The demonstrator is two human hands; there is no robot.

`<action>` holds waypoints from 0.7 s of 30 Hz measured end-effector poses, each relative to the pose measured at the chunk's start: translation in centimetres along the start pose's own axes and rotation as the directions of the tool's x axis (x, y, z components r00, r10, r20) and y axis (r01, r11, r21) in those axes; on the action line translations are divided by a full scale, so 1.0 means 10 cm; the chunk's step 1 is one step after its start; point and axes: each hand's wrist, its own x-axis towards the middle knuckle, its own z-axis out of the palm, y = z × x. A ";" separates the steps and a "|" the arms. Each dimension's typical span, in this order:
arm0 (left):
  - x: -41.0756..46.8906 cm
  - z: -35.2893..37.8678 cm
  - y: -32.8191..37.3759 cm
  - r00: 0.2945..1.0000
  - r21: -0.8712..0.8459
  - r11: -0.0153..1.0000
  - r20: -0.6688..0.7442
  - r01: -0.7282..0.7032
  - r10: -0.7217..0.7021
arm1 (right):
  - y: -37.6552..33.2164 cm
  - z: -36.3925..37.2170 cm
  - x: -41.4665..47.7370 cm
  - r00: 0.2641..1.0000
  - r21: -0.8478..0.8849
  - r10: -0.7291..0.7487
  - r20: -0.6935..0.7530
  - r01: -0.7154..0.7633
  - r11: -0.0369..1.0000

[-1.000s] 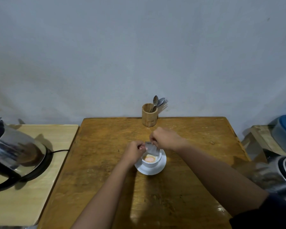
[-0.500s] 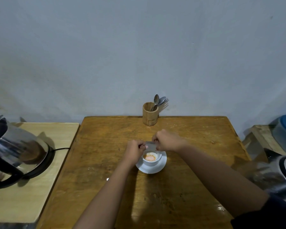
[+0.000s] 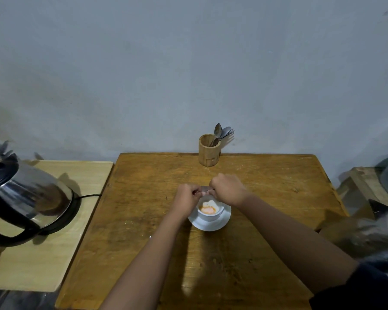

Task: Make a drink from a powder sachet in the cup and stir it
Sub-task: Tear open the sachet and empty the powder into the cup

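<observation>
A small white cup [image 3: 211, 217] stands on a white saucer [image 3: 221, 223] in the middle of the wooden table [image 3: 143, 198]. Orange and white powder lies inside the cup. Just beyond the cup's far rim my left hand [image 3: 186, 198] and my right hand [image 3: 227, 189] pinch the two ends of a silvery sachet [image 3: 204, 188], which is mostly hidden between my fingers. The sachet is held low and nearly flat over the cup's far edge.
A wooden holder [image 3: 208, 151] with spoons and a fork stands at the table's far edge. A steel electric kettle [image 3: 25, 198] sits on its base on the pale side table at the left. Another shiny metal vessel [image 3: 376, 233] is at the right edge.
The sachet hung open over the cup a second ago; now it is drawn back and flattened between both hands beyond the rim. Both hands shifted slightly away from me.
</observation>
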 end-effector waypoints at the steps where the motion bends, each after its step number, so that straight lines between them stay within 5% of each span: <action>1: 0.01 -0.01 0.00 1.000 0.004 1.000 -0.002 -0.006 0.006 | 0.00 -0.01 0.00 1.000 0.010 -0.003 0.014 0.003 1.000; 21: -0.01 -0.04 -0.02 0.999 0.037 0.999 0.032 -0.010 0.008 | -0.03 -0.02 -0.02 0.999 0.069 0.002 0.034 -0.005 0.998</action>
